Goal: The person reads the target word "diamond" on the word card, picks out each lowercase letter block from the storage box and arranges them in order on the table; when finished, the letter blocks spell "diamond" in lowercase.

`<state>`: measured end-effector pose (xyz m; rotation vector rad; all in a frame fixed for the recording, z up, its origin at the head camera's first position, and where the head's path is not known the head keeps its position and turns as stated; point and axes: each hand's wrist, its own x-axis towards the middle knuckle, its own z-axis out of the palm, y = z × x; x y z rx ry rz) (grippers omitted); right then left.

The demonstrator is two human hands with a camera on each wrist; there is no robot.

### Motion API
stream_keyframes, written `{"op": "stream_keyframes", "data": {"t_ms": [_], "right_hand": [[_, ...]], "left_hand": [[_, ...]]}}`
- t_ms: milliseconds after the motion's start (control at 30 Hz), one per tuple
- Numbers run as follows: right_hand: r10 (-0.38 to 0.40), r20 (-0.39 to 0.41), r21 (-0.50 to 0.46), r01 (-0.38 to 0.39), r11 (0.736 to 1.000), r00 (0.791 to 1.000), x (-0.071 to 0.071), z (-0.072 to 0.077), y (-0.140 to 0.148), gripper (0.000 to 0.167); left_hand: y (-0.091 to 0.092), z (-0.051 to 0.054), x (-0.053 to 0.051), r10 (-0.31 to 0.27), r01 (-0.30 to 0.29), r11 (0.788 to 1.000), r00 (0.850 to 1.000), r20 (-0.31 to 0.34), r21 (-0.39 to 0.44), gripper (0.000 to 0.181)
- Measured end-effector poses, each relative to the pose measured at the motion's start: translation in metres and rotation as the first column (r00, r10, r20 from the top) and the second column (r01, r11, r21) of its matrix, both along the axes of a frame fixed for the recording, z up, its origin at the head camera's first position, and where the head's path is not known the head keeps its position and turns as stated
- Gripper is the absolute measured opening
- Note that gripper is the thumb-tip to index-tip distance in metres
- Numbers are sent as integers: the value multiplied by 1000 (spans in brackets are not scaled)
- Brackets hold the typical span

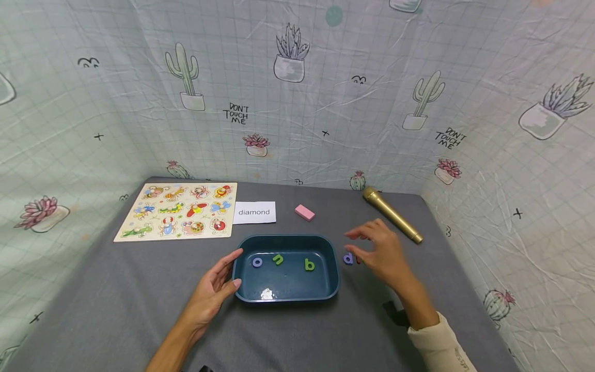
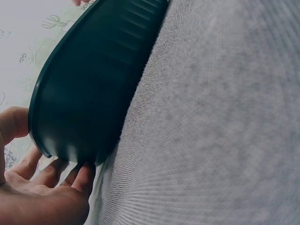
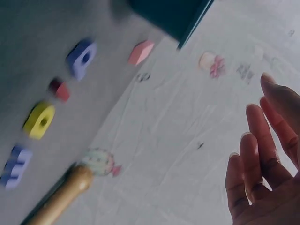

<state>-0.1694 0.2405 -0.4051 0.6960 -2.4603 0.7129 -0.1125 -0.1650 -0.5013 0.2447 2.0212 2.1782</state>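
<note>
My left hand (image 1: 215,289) holds the left end of a dark blue plastic tray (image 1: 285,298), thumb and fingers on its rim and outer wall. Inside lie a purple letter o (image 1: 257,262), a green letter n (image 1: 278,259) and a green b-shaped letter (image 1: 309,265). Right of the tray, my right hand (image 1: 378,250) hovers with parted fingers and nothing between them. Near it are a purple d-shaped letter (image 1: 348,258) and a small red piece (image 3: 59,89). The right wrist view also shows a yellow letter (image 3: 39,120) and a purple m-shaped letter (image 3: 16,166), hidden by the hand from above.
Behind the tray lie a card reading "diamond" (image 1: 254,212) and a pink eraser-like block (image 1: 304,212). An insect picture board (image 1: 178,212) is at the back left, a gold microphone (image 1: 392,214) at the back right. Printed cloth (image 1: 307,113) surrounds the grey tabletop (image 1: 297,341).
</note>
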Motion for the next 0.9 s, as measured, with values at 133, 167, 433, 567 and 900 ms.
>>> {"op": "stream_keyframes", "data": {"t_ms": [133,167,433,567,900], "right_hand": [[49,2,-29,-49,998,999,1,-1,-16,31],[59,2,-36,-59,998,998,1,-2,-20,31],[113,22,-97,-111,989,993,3,-5,-52,30],[133,71,-121,-123,985,989,4,-7,-69,30],[182,139,-173,-157,972,973,3,-20,-107,28]], "left_hand": [[0,-1,0,-10,10,1000,1000,-11,17,67],[0,-1,0,-11,11,1000,1000,-10,18,67],[-1,-1,-1,-16,16,1000,1000,11,15,67],[-1,-1,0,-15,15,1000,1000,4,19,67],[-1,-1,0,-12,12,1000,1000,0,19,67]]}}
